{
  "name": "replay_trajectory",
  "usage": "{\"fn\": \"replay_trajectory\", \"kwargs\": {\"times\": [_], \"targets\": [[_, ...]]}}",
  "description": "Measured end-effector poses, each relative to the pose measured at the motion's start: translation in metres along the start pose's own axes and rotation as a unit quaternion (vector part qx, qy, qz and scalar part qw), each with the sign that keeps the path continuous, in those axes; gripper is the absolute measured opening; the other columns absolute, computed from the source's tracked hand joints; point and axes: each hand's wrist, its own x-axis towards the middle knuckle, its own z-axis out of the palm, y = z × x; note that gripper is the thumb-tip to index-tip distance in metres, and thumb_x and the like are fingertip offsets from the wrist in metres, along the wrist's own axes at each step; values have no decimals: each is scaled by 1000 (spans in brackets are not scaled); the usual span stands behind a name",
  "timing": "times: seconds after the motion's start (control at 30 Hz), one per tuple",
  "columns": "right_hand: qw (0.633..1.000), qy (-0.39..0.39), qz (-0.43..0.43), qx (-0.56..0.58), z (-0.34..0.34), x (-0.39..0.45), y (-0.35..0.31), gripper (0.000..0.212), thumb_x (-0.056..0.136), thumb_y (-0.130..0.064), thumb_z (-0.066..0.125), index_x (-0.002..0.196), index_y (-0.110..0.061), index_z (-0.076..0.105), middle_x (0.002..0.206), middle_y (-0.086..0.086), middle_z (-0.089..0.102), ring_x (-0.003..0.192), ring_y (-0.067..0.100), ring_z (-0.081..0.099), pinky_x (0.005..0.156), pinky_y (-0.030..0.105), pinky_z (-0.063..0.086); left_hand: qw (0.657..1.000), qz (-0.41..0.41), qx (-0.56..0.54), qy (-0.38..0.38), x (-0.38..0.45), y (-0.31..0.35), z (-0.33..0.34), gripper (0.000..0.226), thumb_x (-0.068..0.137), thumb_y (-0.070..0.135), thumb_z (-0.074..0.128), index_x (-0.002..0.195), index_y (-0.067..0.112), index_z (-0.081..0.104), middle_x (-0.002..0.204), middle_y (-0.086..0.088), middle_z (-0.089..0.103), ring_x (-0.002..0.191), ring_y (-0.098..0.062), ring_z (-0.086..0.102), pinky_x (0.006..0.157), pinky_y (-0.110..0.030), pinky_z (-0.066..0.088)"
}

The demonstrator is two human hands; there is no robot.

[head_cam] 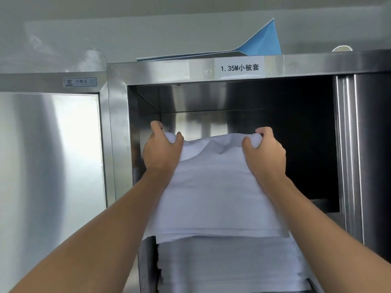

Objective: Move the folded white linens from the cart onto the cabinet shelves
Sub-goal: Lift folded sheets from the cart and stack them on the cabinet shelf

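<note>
Fingers of both hands curl over the far edge of one folded white linen [213, 187]: left hand [161, 148] at its left corner, right hand [264, 151] at its right. It lies atop a white linen stack [230, 263] inside the open stainless-steel cabinet [118, 123]. One closed steel door [48, 166] stands left. One blue folder [262, 44] lies above one white paper label [240, 67], against the pale wall.

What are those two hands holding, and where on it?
A folded white linen: left hand and right hand each grip a far corner.
</note>
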Motion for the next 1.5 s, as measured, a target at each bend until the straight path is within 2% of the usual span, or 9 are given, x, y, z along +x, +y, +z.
{"fn": "replay_trajectory", "kwargs": {"times": [0.17, 0.33, 0.47, 0.6, 0.73, 0.93, 1.03, 1.33, 1.5], "targets": [[999, 14, 5, 45, -27, -39, 5, 35, 91, -37, 57, 123, -26, 49, 102, -4, 63, 93, 22, 60, 82, 40, 52, 999, 31, -23, 12, -34, 6, -27, 41, 92, 43, 59, 121, 21, 40, 92, -1, 62, 83, -29, 59, 71, -33, 41], [996, 24, 2, 88, -49, -78, 14, 32, 90, -32, 60, 120, -29, 50, 106, -9, 63, 96, 20, 57, 82, 35, 46, 998, 39, -58, 2, -70, 8, -57, 45, 91, 45, 62, 127, 24, 43, 110, 2, 65, 91, -22, 60, 78, -30, 43], [997, 3, 2, 73, -63, -92, 16, 34, 89, -33, 62, 120, -31, 49, 104, -10, 62, 96, 21, 55, 84, 38, 45, 998, 29, -56, -3, -92, -2, -69, 43, 92, 47, 61, 125, 25, 44, 101, 12, 56, 84, -14, 53, 74, -28, 39], [999, -30, 30, 13, -69, -77, 12, 33, 88, -36, 57, 119, -28, 50, 96, -2, 63, 91, 27, 58, 80, 41, 49, 999, 16, 5, -37, -80, -2, -70, 37, 95, 46, 53, 120, 21, 43, 99, 5, 57, 81, -22, 53, 72, -31, 39], [989, -101, 96, -53, -64, -55, 12, 42, 90, -48, 54, 118, -17, 50, 103, 4, 61, 95, 29, 59, 79, 40, 48, 995, -9, 78, -68, -59, -2, -71, 36, 98, 48, 44, 117, 17, 42, 93, -6, 62, 82, -30, 55, 73, -35, 42], [978, -106, 178, -4, -55, -42, 16, 41, 85, -52, 58, 92, -12, 59, 87, 6, 64, 78, 26, 61, 65, 33, 47, 975, -98, 60, -190, -49, -16, -65, 59, 96, 58, 43, 125, 8, 54, 111, -9, 64, 99, -31, 60, 80, -35, 45], [984, -87, 152, -6, -54, -54, 22, 42, 89, -50, 59, 89, -9, 61, 84, 7, 65, 78, 28, 61, 63, 32, 46, 978, -115, 1, -172, -63, -22, -67, 49, 95, 49, 54, 122, 9, 60, 104, -6, 65, 92, -27, 60, 76, -33, 44], [990, -76, 111, 38, -75, -99, 30, 37, 91, -43, 62, 81, -7, 58, 75, 4, 62, 75, 30, 58, 62, 34, 39, 993, -46, -32, -106, -106, -33, -89, 40, 94, 45, 59, 118, 14, 59, 101, 0, 64, 87, -23, 57, 77, -33, 44], [975, -126, 126, 130, -89, -112, 30, 29, 88, -36, 71, 88, -7, 67, 82, 6, 71, 75, 26, 69, 71, 43, 57, 991, -32, 60, -114, -105, -31, -97, 44, 92, 51, 53, 115, 14, 52, 96, -5, 66, 86, -31, 62, 78, -39, 52]]}}
